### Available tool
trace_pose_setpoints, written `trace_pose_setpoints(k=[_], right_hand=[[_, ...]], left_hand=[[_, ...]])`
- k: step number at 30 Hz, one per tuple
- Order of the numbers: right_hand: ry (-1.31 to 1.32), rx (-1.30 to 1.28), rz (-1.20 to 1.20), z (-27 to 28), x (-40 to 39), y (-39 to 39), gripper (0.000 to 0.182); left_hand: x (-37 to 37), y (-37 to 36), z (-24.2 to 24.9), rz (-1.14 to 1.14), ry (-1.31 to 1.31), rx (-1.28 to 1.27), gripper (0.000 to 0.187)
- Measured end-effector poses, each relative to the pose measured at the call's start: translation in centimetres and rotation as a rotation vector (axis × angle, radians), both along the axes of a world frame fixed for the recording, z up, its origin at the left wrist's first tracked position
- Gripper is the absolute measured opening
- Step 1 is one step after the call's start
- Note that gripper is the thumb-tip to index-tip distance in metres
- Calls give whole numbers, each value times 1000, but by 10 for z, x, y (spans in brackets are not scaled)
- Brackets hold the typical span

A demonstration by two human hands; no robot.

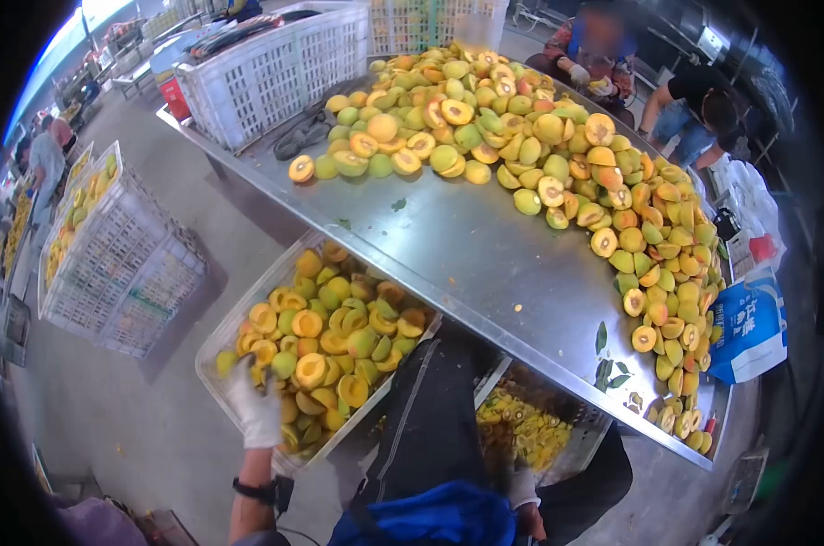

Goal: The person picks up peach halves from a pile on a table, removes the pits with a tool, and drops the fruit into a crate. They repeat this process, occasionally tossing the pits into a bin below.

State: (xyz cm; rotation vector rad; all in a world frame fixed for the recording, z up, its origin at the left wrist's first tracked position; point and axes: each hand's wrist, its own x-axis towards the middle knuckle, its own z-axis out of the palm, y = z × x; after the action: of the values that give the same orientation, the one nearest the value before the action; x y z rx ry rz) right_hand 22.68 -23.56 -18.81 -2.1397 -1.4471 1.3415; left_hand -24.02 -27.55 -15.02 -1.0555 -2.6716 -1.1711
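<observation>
Although blurred, the left grip [256,373] beside the halved fruit [311,369].

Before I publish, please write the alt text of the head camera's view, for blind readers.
A white-gloved left hand is at the edge of a pale plastic crate of halved yellow-green fruits, beside a grey metal table heaped with similar fruits; the right hand is near small yellow pieces.

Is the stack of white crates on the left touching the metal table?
Apart: the head view shows floor plainly between the crate stack and the metal table.
</observation>
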Motion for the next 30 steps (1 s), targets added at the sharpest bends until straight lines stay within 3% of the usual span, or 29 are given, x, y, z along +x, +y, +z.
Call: trace_pose_setpoints(k=[1,4,7,8,9,11,13,14,16,18,19,21,23,24,25,27,28,30], right_hand=[[-18,-16,21,-4,1,0,60],[-94,0,11,2,2,2,60],[-97,-23,-76,20,-3,6,61],[-100,6,-84,10,3,2,64],[-108,35,-98,4,9,-4,67],[-68,42,-102,-10,15,-4,61],[34,-20,-85,12,1,4,57],[-20,-6,-31,4,4,4,56],[-59,136,31,-25,14,-6,42],[-121,195,-11,-51,17,-19,46],[-151,229,-34,-60,18,-20,48],[-6,194,70,-69,18,-18,38],[131,163,185,-70,21,-15,29],[18,224,181,-69,16,-16,24],[131,172,115,-57,9,-9,24],[-110,400,457,-125,20,-22,30],[-274,561,506,-127,23,-27,36],[-110,316,315,-103,22,-22,34]], left_hand=[[17,32,15,-147,98,-157,50],[50,125,-2,-415,117,-282,60],[69,193,-64,-458,278,-356,67],[78,205,-63,-552,394,-488,66],[88,210,-61,-643,344,-548,66],[114,216,-61,-746,293,-515,63],[104,216,-86,-854,325,-530,60],[98,216,-67,-914,237,-587,55],[83,209,-31,-900,-287,-448,40],[71,199,7,-1012,-175,-170,33],[69,192,29,-981,-421,-57,33],[84,193,112,-1008,-337,-69,34],[119,229,158,-1033,-118,23,32],[136,251,176,-1042,-6,75,31],[149,282,177,-1053,-13,31,29],[174,350,170,-1063,111,8,30],[185,391,153,-1004,245,-16,32],[214,446,140,-937,315,8,35]])
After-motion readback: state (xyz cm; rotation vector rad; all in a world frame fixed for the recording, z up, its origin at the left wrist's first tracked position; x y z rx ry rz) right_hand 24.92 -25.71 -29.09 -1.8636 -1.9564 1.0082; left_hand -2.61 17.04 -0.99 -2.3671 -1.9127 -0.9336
